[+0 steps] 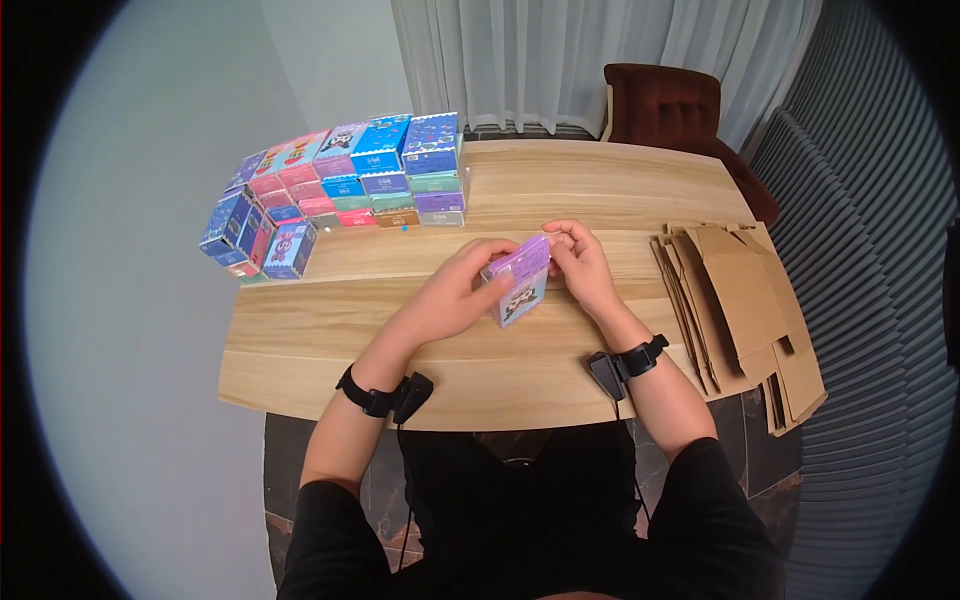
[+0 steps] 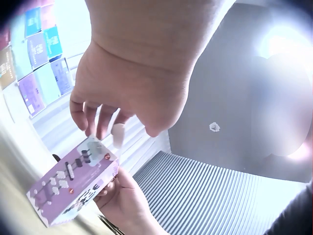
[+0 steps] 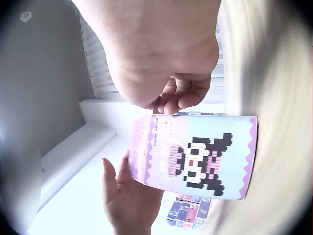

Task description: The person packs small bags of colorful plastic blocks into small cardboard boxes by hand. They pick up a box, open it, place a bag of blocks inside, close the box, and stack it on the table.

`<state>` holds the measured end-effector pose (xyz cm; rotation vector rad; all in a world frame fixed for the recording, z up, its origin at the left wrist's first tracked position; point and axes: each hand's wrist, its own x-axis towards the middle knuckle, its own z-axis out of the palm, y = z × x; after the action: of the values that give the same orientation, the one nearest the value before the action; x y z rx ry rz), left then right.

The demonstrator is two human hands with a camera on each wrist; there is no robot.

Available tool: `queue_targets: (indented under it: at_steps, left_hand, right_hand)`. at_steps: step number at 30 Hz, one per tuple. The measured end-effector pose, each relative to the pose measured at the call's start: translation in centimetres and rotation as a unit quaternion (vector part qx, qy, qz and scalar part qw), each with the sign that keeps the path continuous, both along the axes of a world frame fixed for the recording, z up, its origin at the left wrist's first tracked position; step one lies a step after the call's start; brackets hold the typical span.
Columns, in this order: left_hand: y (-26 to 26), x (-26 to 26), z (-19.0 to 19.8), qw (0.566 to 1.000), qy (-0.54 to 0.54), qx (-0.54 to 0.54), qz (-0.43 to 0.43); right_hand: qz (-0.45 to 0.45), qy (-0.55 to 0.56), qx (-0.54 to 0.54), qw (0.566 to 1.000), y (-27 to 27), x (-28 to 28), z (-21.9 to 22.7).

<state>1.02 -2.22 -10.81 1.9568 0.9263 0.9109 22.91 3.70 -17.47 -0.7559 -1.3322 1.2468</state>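
Observation:
Between the two hands, a small purple and pale-blue toy box (image 1: 524, 300) stands over the middle of the wooden table. A black-and-white pixel character fills its front in the right wrist view, where the box (image 3: 234, 156) lies sideways. My left hand (image 1: 460, 293) grips it from the left, thumb across the front near the purple top. At the upper right corner my right hand (image 1: 588, 272) pinches the box's edge with curled fingers. In the left wrist view, the purple face of the box (image 2: 73, 183) carries small printed pictures of pieces.
Stacked colourful boxes (image 1: 385, 185) form a wall at the table's back left, with a single blue box (image 1: 289, 250) in front. Flattened brown cardboard (image 1: 745, 290) lies along the right edge. Behind the table stands a dark red chair (image 1: 662, 105).

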Motion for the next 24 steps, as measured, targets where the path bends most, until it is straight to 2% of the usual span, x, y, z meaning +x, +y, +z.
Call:
queue_targets:
  at_steps: [3, 6, 9, 10, 12, 18, 21, 24]
  left_hand:
    - [0.6, 0.2, -1.9, 0.996, 0.039, 0.084, -0.017]
    - [2.0, -0.1, -3.2, 0.994, -0.025, 0.096, -0.038]
    - [2.7, -0.7, -4.9, 0.970, -0.167, -0.067, -0.166]
    - [3.0, -0.9, -5.3, 0.963, -0.186, -0.092, -0.173]
    - [3.3, -1.3, -5.8, 0.946, -0.226, -0.144, -0.181]
    - [3.0, -1.5, -6.7, 0.947, -0.252, -0.155, -0.125]
    - [2.9, -1.6, -6.4, 0.949, -0.269, -0.120, -0.115]
    - [3.0, -1.4, -6.9, 0.953, -0.249, -0.128, -0.117]
  right_hand:
    - [0.005, 0.066, -0.016, 0.998, 0.4, -0.4, -2.0]
    - [-0.018, 0.003, 0.065, 0.998, 0.2, -0.4, -2.4]
    - [0.002, -0.008, 0.085, 0.996, -0.7, -0.9, -1.5]
    - [0.015, -0.005, 0.079, 0.997, -0.9, -0.9, -1.3]
    - [0.043, 0.000, 0.064, 0.997, -1.2, -0.9, -1.2]
    - [0.089, -0.055, 0.103, 0.989, -1.3, -1.6, -1.5]
    - [0.134, -0.038, 0.045, 0.989, -2.0, -1.9, -0.9]
    - [0.136, -0.023, 0.037, 0.990, -2.2, -2.1, -1.2]
